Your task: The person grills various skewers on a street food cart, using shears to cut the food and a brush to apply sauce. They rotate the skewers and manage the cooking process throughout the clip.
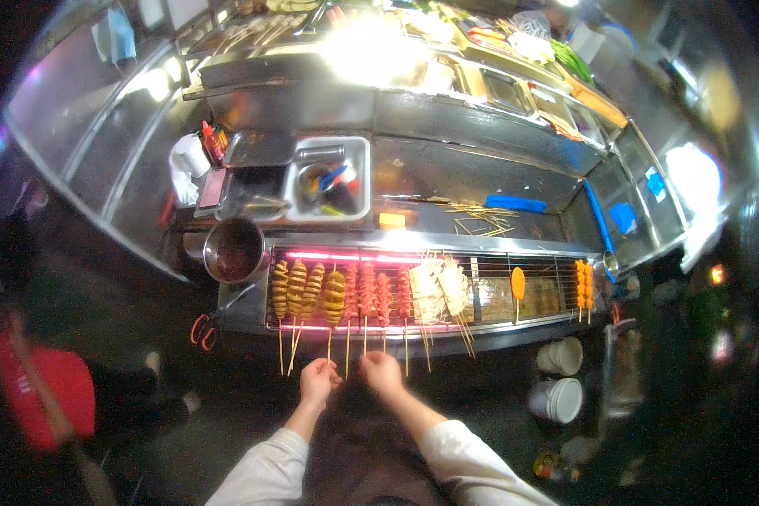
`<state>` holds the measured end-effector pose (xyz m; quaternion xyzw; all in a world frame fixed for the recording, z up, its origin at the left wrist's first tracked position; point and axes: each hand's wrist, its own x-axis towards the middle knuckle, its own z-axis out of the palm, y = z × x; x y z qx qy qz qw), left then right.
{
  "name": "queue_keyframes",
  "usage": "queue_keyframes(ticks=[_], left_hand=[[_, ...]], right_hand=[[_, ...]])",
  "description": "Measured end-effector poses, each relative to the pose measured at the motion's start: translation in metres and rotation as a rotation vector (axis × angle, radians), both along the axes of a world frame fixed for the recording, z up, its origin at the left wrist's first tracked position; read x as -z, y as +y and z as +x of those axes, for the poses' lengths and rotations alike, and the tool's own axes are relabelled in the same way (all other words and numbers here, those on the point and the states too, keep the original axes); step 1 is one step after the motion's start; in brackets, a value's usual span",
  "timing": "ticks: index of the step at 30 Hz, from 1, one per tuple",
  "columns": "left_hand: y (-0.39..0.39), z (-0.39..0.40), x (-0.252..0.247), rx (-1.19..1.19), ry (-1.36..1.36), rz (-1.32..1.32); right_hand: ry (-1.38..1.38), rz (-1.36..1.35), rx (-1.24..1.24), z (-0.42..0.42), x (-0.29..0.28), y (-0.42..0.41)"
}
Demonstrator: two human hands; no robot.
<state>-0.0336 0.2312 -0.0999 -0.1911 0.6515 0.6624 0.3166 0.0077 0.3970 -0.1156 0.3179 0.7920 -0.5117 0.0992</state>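
Note:
My left hand (319,382) holds the stick end of a brown spiral-cut skewer (334,298) that lies on the wire grill rack (496,269). Just right of it, my right hand (379,373) grips the stick of a pink meat skewer (367,291). Several more spiral-cut skewers (296,288) lie to the left, and other pink skewers (404,291) sit beside the held one. Pale bundles of enoki-like strands on sticks (425,288) follow to the right. Farther right are an orange oval skewer (517,283) and orange skewers (580,283). Pink glowing heating tubes (303,255) show at the rack's edges.
A metal pot (234,250) stands at the rack's left, with orange-handled scissors (203,332) below it. Behind are a white tub of utensils (365,177), a red sauce bottle (213,142) and loose sticks (487,218). White buckets (563,400) stand lower right; a person in red (44,392) is at left.

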Motion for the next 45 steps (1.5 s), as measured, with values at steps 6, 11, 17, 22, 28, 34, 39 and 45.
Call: queue_keyframes(ticks=[6, 11, 17, 22, 28, 34, 39, 45], left_hand=[[0.029, -0.026, 0.036, -0.129, 0.003, -0.127], [0.025, -0.007, 0.018, -0.003, 0.616, -0.664], [0.048, 0.032, -0.039, 0.271, 0.691, -0.660], [0.061, 0.018, 0.027, 0.223, 0.219, -0.361], [0.071, 0.009, 0.010, 0.022, -0.237, 0.469], [0.055, 0.015, 0.030, -0.226, -0.302, 0.449], [0.046, 0.041, 0.006, -0.277, -0.348, 0.281], [0.030, 0.105, 0.009, -0.089, -0.479, 0.267]], right_hand=[[0.003, 0.249, 0.004, 0.003, -0.019, -0.005], [0.056, 0.363, -0.172, 0.004, -0.060, 0.023], [-0.075, 0.385, -0.220, 0.028, -0.071, 0.052], [-0.183, 0.055, -0.156, 0.017, -0.019, 0.045], [-0.051, -0.057, 0.088, 0.006, -0.036, 0.035], [-0.059, 0.195, -0.165, -0.001, -0.045, 0.049], [-0.139, 0.477, -0.299, 0.028, -0.098, 0.093], [-0.055, -0.460, 0.200, 0.032, 0.003, 0.091]])
